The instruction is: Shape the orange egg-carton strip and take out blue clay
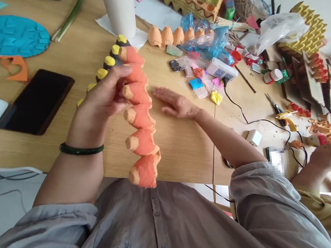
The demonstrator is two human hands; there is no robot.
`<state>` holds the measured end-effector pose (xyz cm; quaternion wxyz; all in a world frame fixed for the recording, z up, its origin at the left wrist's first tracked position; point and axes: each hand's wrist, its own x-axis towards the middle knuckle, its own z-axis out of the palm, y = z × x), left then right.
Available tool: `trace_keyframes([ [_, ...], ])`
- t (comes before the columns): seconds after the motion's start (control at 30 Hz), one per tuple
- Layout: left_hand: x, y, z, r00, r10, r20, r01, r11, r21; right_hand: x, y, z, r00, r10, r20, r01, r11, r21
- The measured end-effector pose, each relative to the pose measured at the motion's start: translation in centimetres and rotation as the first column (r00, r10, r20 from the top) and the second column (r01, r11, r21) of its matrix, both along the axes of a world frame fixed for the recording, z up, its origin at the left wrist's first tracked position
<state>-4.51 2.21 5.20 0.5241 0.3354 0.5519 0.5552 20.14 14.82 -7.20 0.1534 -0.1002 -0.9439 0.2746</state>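
Observation:
My left hand (104, 93) grips a long strip of egg-carton cups (139, 116) painted coral orange, with bare tan tips, and holds it up above the table edge. Behind that hand, partly hidden by it, lies a second strip with black cups and yellow tips (109, 61). My right hand (175, 103) rests flat on the wooden table (182, 145), fingers spread slightly, holding nothing and a short way from the coral strip. A row of unpainted peach egg-carton cups (177, 36) lies farther off, beyond my right hand.
A black phone (37, 101) and a blue textured disc (9, 36) lie to the left. A white bottle (117, 7) stands at the back. To the right are a power strip (220, 68), scissors (276, 104), a glue gun (286, 119), and a co-worker's hand (322, 157) among craft scraps.

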Motion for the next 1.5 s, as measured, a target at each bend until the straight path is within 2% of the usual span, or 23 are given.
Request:
trace_keyframes([
  [0.07, -0.1, 0.6, -0.6, 0.997, -0.046, 0.055, 0.047, 0.999, -0.021, 1.0, 1.6, 0.5, 0.985, -0.158, -0.074, 0.156, 0.987, -0.027],
  [0.13, -0.5, 1.2, -1.6, 0.993, -0.075, 0.094, 0.076, 0.997, -0.005, 1.5, 2.8, 0.9, 0.926, -0.334, -0.178, 0.331, 0.942, -0.051],
  [0.2, -1.0, 1.6, -2.7, 0.987, -0.096, 0.126, 0.092, 0.995, 0.034, 1.3, 3.1, 1.0, 0.818, -0.526, -0.234, 0.510, 0.850, -0.127],
  [0.27, -1.1, 2.0, -3.8, 0.983, -0.113, 0.142, 0.112, 0.994, 0.016, 0.6, 2.8, 1.0, 0.690, -0.679, -0.249, 0.635, 0.734, -0.242],
  [0.33, -0.7, 2.2, -4.5, 0.983, -0.131, 0.131, 0.134, 0.991, -0.012, -0.3, 2.0, 0.9, 0.629, -0.728, -0.273, 0.650, 0.685, -0.329],
  [0.43, 0.5, 2.2, -4.8, 0.981, -0.179, 0.078, 0.185, 0.979, -0.087, -1.3, 0.5, 0.7, 0.616, -0.737, -0.279, 0.585, 0.664, -0.466],
  [0.57, 1.7, 1.9, -4.7, 0.978, -0.209, 0.008, 0.208, 0.969, -0.136, -2.2, -1.2, -0.7, 0.632, -0.763, -0.138, 0.503, 0.539, -0.676],
  [0.63, 1.9, 1.9, -4.8, 0.971, -0.233, -0.045, 0.225, 0.965, -0.131, -2.4, -1.4, -2.2, 0.666, -0.735, -0.128, 0.454, 0.534, -0.713],
  [0.7, 2.0, 1.8, -4.9, 0.963, -0.250, -0.103, 0.237, 0.964, -0.123, -2.5, -1.2, -3.8, 0.723, -0.677, -0.136, 0.407, 0.577, -0.708],
  [0.73, 2.1, 1.7, -5.0, 0.957, -0.260, -0.126, 0.245, 0.962, -0.122, -2.5, -1.0, -4.5, 0.713, -0.686, -0.146, 0.412, 0.578, -0.704],
  [0.8, 2.3, 1.5, -5.0, 0.948, -0.273, -0.164, 0.254, 0.959, -0.129, -2.3, -0.9, -5.4, 0.650, -0.745, -0.150, 0.462, 0.544, -0.701],
  [0.87, 2.7, 1.3, -5.0, 0.939, -0.275, -0.207, 0.250, 0.959, -0.136, -2.1, -1.1, -5.4, 0.634, -0.762, -0.132, 0.487, 0.525, -0.698],
  [0.93, 2.9, 1.2, -5.2, 0.929, -0.275, -0.248, 0.243, 0.958, -0.152, -1.9, -1.8, -4.5, 0.656, -0.747, -0.106, 0.471, 0.515, -0.716],
  [0.97, 3.0, 1.1, -5.3, 0.928, -0.269, -0.259, 0.230, 0.958, -0.173, -1.9, -2.4, -3.8, 0.646, -0.758, -0.094, 0.466, 0.488, -0.738],
  [1.03, 3.0, 1.0, -5.8, 0.930, -0.275, -0.242, 0.242, 0.957, -0.159, -2.0, -4.0, -2.0, 0.577, -0.814, -0.068, 0.498, 0.417, -0.760],
  [1.13, 2.9, 0.8, -6.7, 0.942, -0.231, -0.242, 0.217, 0.973, -0.083, -2.4, -7.1, 0.6, 0.533, -0.845, -0.043, 0.530, 0.373, -0.761],
  [1.17, 2.9, 0.6, -6.8, 0.930, -0.261, -0.260, 0.251, 0.965, -0.073, -2.5, -8.0, 1.3, 0.513, -0.855, -0.069, 0.516, 0.372, -0.772],
  [1.2, 2.9, 0.4, -6.8, 0.930, -0.223, -0.292, 0.220, 0.975, -0.045, -2.6, -8.9, 2.0, 0.524, -0.847, -0.086, 0.506, 0.391, -0.769],
  [1.23, 3.0, 0.2, -6.7, 0.917, -0.234, -0.323, 0.231, 0.972, -0.049, -2.5, -9.5, 2.4, 0.541, -0.835, -0.098, 0.515, 0.421, -0.747],
  [1.27, 3.1, -0.1, -6.5, 0.904, -0.239, -0.354, 0.231, 0.971, -0.064, -2.4, -10.0, 2.8, 0.547, -0.833, -0.089, 0.530, 0.426, -0.733],
  [1.37, 3.4, -0.8, -5.6, 0.903, -0.240, -0.355, 0.186, 0.966, -0.180, -1.8, -10.9, 3.1, 0.514, -0.858, -0.008, 0.569, 0.348, -0.745],
  [1.43, 3.4, -1.3, -5.0, 0.905, -0.273, -0.326, 0.191, 0.946, -0.261, -1.3, -11.4, 3.2, 0.533, -0.845, -0.026, 0.582, 0.390, -0.713],
  [1.5, 3.4, -1.8, -4.7, 0.906, -0.308, -0.291, 0.210, 0.923, -0.323, -0.9, -11.9, 3.6, 0.546, -0.838, -0.009, 0.600, 0.399, -0.694],
])
